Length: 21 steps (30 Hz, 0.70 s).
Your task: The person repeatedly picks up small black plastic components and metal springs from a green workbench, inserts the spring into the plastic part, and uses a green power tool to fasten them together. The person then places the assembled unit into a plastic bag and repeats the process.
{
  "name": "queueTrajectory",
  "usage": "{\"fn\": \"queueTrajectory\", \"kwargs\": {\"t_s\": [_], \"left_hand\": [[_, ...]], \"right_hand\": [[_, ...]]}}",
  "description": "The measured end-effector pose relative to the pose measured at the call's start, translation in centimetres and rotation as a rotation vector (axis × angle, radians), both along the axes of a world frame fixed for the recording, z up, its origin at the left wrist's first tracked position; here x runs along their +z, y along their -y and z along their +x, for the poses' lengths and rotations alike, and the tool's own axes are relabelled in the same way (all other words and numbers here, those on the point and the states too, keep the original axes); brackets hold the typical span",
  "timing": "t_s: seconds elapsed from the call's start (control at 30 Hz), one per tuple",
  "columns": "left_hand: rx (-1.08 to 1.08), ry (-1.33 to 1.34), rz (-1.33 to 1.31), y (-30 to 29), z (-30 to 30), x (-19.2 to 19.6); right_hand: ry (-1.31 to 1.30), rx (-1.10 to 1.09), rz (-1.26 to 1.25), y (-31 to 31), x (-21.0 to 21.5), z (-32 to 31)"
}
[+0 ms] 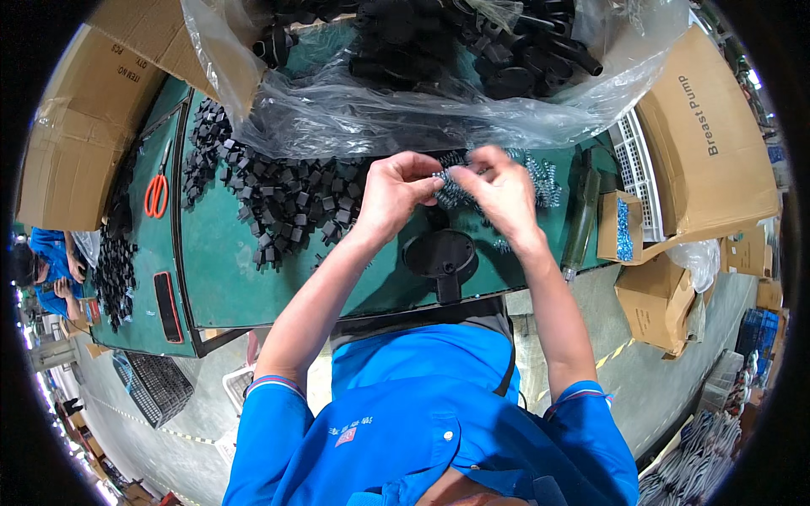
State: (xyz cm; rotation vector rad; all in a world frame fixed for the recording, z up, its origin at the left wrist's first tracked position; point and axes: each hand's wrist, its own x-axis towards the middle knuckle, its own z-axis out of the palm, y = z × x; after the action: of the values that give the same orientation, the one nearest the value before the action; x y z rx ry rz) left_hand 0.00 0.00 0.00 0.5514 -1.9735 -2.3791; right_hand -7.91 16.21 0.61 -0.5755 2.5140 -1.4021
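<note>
Both my hands work close together above a pile of small metal coil springs (542,179). My left hand (390,196) is closed in a pinch, thumb against forefinger, at the pile's left side. My right hand (504,192) faces it with thumb and fingers drawn together, slightly blurred. Whatever is between the fingertips is too small to tell from the springs behind. Below the hands, near the table's front edge, lies a black round plastic part (440,255) with a short stem toward me. Many small black block-shaped pieces (295,198) are heaped left of my left hand.
A clear plastic bag (337,122) with black plastic parts (396,51) spans the far side. Orange-handled scissors (156,194) and a phone (168,308) lie left on the green table (228,295). At right are a dark tube-like tool (582,215) and a cardboard box (704,135). Another person (55,270) sits far left.
</note>
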Motion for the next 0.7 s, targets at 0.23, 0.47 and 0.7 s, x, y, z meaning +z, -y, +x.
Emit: {"fn": "queueTrajectory", "kwargs": {"t_s": [0.23,0.47,0.7], "left_hand": [[-0.186,0.123,0.114,1.2,0.0,0.7],[-0.208,0.046,-0.058,1.5,0.2,0.9],[-0.056,0.093,0.296,3.4,-0.1,0.7]], "right_hand": [[0.262,0.256,-0.394,-0.6,-0.2,0.6],[0.273,0.178,-0.301,0.4,1.2,1.1],[-0.008,0.366,-0.264,-0.2,0.5,-0.9]]}}
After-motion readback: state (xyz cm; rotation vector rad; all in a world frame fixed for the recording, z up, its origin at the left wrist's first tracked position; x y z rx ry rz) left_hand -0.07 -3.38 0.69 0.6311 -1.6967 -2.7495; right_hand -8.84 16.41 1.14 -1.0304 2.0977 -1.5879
